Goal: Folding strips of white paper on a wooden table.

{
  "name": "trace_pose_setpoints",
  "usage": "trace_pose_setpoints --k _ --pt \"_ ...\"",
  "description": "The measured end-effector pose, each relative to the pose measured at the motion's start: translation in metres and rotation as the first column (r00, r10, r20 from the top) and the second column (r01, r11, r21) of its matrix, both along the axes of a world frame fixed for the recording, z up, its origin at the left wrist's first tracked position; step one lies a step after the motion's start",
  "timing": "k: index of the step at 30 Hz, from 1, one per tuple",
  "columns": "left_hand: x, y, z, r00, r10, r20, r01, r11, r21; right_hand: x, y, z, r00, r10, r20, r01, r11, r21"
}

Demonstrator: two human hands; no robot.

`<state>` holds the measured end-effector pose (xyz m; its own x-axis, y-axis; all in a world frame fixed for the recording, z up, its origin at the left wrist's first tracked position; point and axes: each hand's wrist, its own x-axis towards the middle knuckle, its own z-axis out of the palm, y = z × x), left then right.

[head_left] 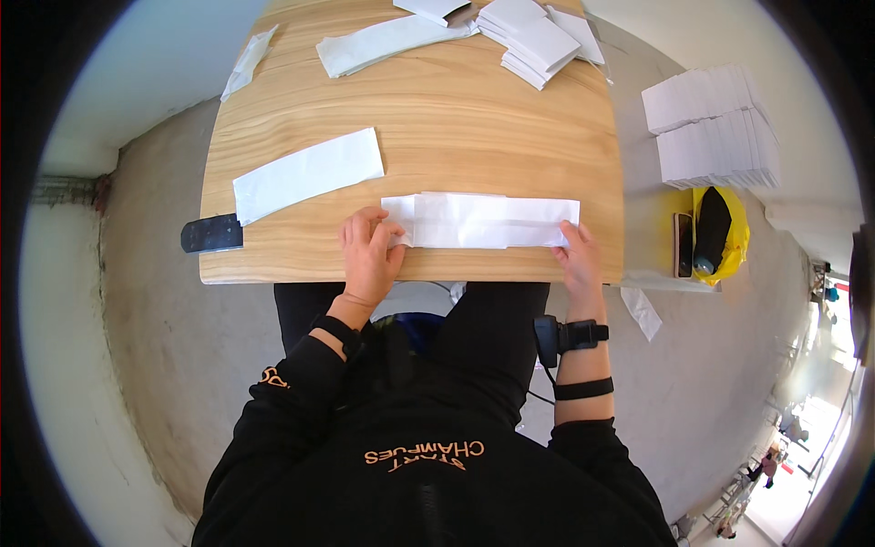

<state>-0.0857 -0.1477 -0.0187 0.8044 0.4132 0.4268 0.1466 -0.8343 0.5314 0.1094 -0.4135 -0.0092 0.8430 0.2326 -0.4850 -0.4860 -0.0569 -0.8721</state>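
A long white paper strip (542,221) lies flat near the table's front edge, with a wider white paper piece (462,221) around or over its middle; I cannot tell which. At the strip's left end my left hand (366,260) is closed, its curled fingers and thumb pinching the lower corner. My right hand (580,257) grips the right end, thumb on top and fingers at the lower edge. Beyond my left hand is a stack of flat white strips (310,173), lying slantwise and partly covering a dark phone-like object (211,234).
Folded white paper pieces (538,41) and more strips (392,43) lie at the table's far side, a crumpled strip (249,62) at far left. To the right stand stacked white pieces (711,128) and a yellow bag (734,237). A white scrap (642,313) lies lower right.
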Motion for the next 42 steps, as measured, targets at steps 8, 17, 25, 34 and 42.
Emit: trace_pose_setpoints --k 8,17,25,34,42 --pt "0.001 -0.001 0.001 1.000 -0.023 -0.014 0.023 0.999 0.023 0.012 -0.009 -0.027 0.984 -0.040 0.173 0.076 0.975 -0.207" --pt "0.002 0.000 0.000 0.999 -0.026 -0.022 0.026 0.999 0.024 0.012 -0.008 -0.025 0.927 0.015 0.375 0.157 0.893 -0.423" --pt "0.001 0.000 0.000 0.999 -0.022 -0.041 0.023 1.000 0.021 -0.035 0.069 0.032 0.499 0.454 0.738 0.062 0.831 -0.553" --pt "0.005 -0.001 0.001 0.999 -0.024 -0.038 0.025 1.000 0.014 -0.064 0.129 0.003 0.504 0.724 0.471 -0.291 0.655 -0.697" --pt "-0.002 0.007 -0.002 0.997 0.077 0.000 -0.076 0.990 -0.117 -0.065 0.133 0.006 0.488 0.745 0.455 -0.312 0.636 -0.706"
